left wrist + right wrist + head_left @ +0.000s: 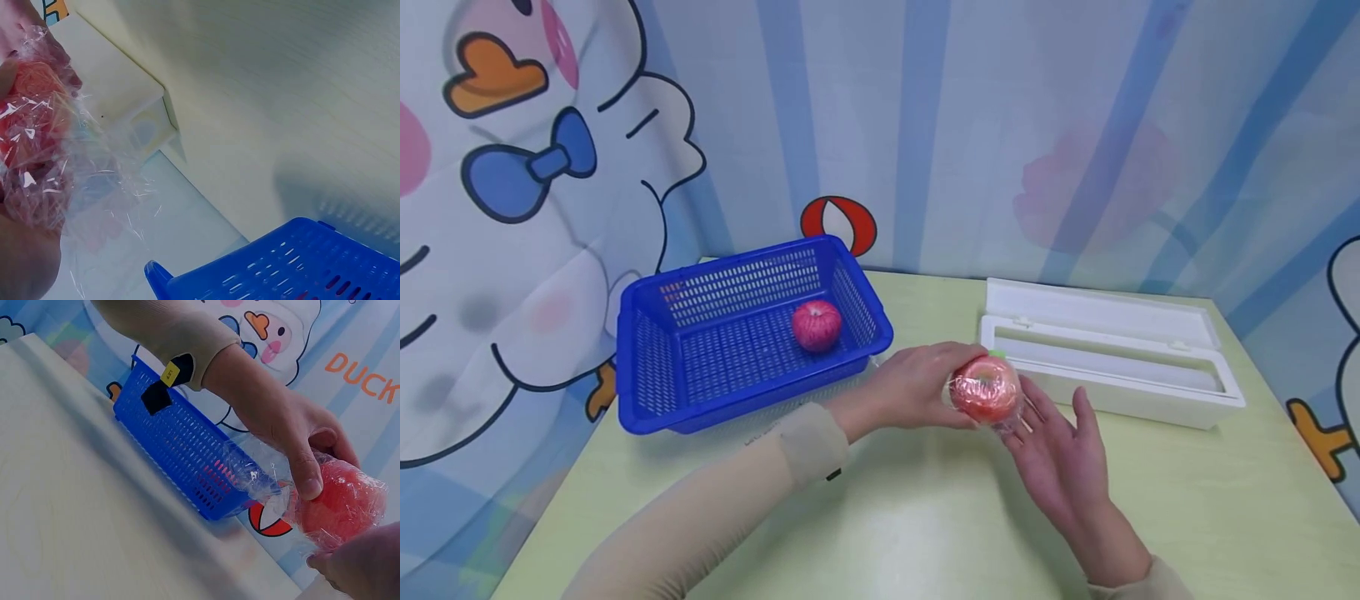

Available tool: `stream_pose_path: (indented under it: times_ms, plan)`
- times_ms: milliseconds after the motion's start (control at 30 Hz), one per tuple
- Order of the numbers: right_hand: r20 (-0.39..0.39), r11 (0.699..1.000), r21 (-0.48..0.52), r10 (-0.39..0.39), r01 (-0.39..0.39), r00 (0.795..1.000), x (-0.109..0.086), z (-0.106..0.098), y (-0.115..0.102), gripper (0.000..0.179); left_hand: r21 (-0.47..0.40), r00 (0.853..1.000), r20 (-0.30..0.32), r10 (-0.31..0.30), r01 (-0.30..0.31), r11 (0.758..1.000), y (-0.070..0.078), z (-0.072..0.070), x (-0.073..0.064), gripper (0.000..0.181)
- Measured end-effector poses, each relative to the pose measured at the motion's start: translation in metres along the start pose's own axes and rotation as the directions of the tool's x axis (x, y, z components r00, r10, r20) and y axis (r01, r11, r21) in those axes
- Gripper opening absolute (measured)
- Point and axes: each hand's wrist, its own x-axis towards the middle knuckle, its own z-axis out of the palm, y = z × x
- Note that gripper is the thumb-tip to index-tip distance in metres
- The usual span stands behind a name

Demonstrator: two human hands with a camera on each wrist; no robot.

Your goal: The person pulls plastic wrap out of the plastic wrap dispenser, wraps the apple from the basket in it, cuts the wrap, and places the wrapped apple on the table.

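Observation:
A red apple [985, 392] in crinkled clear plastic, with a bit of green at its top, is raised over the middle of the table. My left hand [925, 385] grips it from the left, thumb and fingers around its side; the right wrist view shows that thumb pressing on the apple [344, 506]. Against its lower right side lies my right hand [1063, 467], palm up, with fingers extended and thumb apart. Loose wrap trails from the apple [31, 119] in the left wrist view.
A blue plastic basket [651, 358] stands at the left with a pinkish-red apple [816, 326] inside. At the back right is a long white box [1135, 407], its lid [1097, 310] raised behind it. A printed cloth [962, 125] hangs behind the table.

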Motion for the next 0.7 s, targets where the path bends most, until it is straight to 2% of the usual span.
stream_pose_path:
  times_ms: [67,167,267,400,600,700]
  plan:
    - [0.052,0.986,0.167,-0.004,-0.005,0.999,0.0,-0.002,0.0,0.079,-0.007,1.0,0.002,0.007,-0.007,1.0,-0.001,-0.001,0.0,0.089]
    - [0.121,0.924,0.381,-0.009,-0.038,0.993,0.002,-0.004,0.001,0.072,-0.023,1.0,-0.006,0.022,-0.022,0.999,-0.002,-0.002,0.001,0.089]
    - [0.16,0.883,0.464,-0.004,-0.072,0.987,0.004,-0.006,0.001,0.074,-0.04,1.0,-0.009,0.03,-0.03,0.999,-0.003,-0.003,0.001,0.089]
    - [0.178,0.879,0.467,0.018,-0.101,0.984,0.007,-0.007,0.001,0.074,-0.067,1.0,-0.001,0.017,-0.017,0.998,-0.005,-0.004,0.001,0.09]
    - [0.152,0.941,0.318,0.07,-0.116,0.986,0.008,-0.016,-0.004,0.069,-0.088,1.0,0.003,0.01,-0.01,0.996,-0.009,-0.005,0.003,0.09]
    - [0.154,0.945,0.29,0.108,-0.15,0.982,0.007,-0.022,-0.008,0.069,-0.11,1.0,0.003,0.002,-0.002,0.994,-0.011,-0.005,0.004,0.089]
